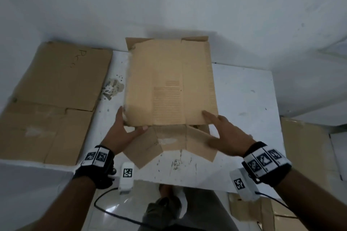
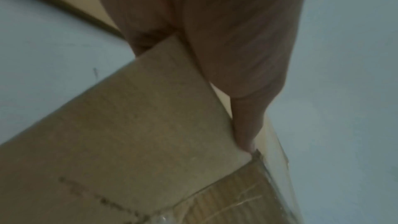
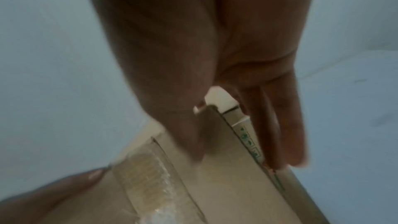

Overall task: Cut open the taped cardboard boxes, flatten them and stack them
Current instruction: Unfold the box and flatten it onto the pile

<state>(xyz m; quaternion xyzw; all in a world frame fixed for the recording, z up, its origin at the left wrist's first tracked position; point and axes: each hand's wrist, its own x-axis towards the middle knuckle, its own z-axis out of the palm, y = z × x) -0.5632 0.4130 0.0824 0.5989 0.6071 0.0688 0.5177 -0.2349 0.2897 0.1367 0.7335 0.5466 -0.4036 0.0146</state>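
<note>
A brown cardboard box [image 1: 169, 84], partly collapsed, lies on the white table [image 1: 244, 99] with its near flaps spread open. My left hand [image 1: 127, 127] grips the near-left corner, fingers along the left edge and thumb at the lower edge. In the left wrist view the palm [image 2: 226, 40] sits against the box panel [image 2: 129, 134]. My right hand [image 1: 221, 133] holds the near-right corner. Its fingers lie straight on the top panel. The right wrist view shows the box corner [image 3: 226, 176] between thumb and fingers [image 3: 280, 134], with clear tape [image 3: 146, 173] on the panel.
A large flattened cardboard sheet [image 1: 56, 99] lies on the table's left side. More cardboard leans at the right [image 1: 300, 146] and lies on the floor [image 1: 249, 210]. White walls close in behind and to the right. A cable runs below my left wrist.
</note>
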